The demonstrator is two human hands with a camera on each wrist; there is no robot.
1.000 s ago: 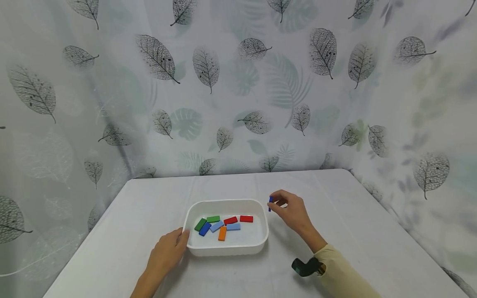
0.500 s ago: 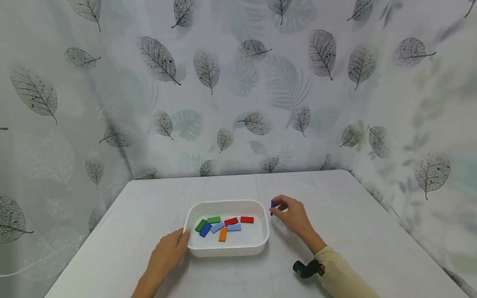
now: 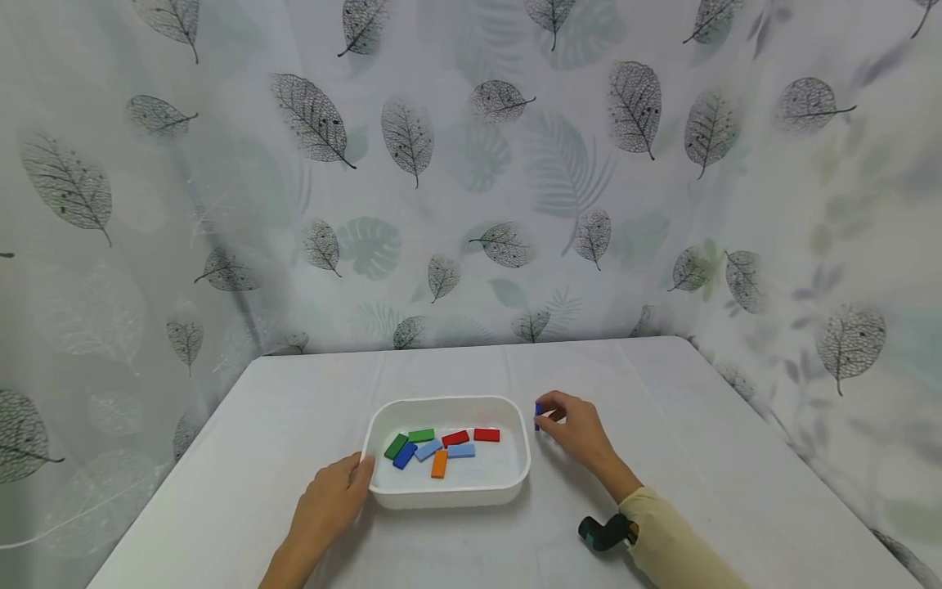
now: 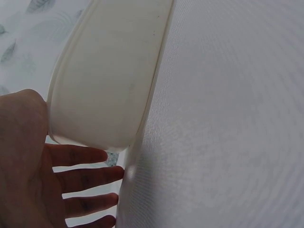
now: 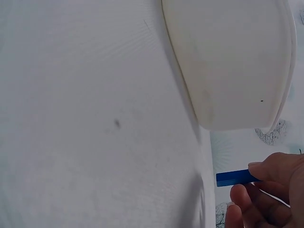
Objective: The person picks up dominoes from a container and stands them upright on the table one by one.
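A white plastic tray (image 3: 449, 497) stands on the white-covered table. In it lie several small domino blocks: green (image 3: 396, 446), dark blue (image 3: 405, 455), light blue (image 3: 461, 451), red (image 3: 486, 435) and one orange (image 3: 439, 464). My left hand (image 3: 333, 499) holds the tray's left end, thumb at the rim and fingers outside; the thumb tip is hidden in the left wrist view. Just right of the tray, my right hand (image 3: 577, 425) pinches a blue domino block (image 5: 232, 178) upright between thumb and fingertips. Its lower end is close to the table; contact is unclear.
The white table (image 3: 640, 384) extends around the tray on all sides. A leaf-printed curtain (image 3: 456, 188) hangs behind and at both sides. A black device (image 3: 605, 532) is fixed at my right wrist, by the sleeve (image 3: 670, 532).
My right hand has come slightly down towards the table with the blue domino block. My left hand and the tray have stayed in place.
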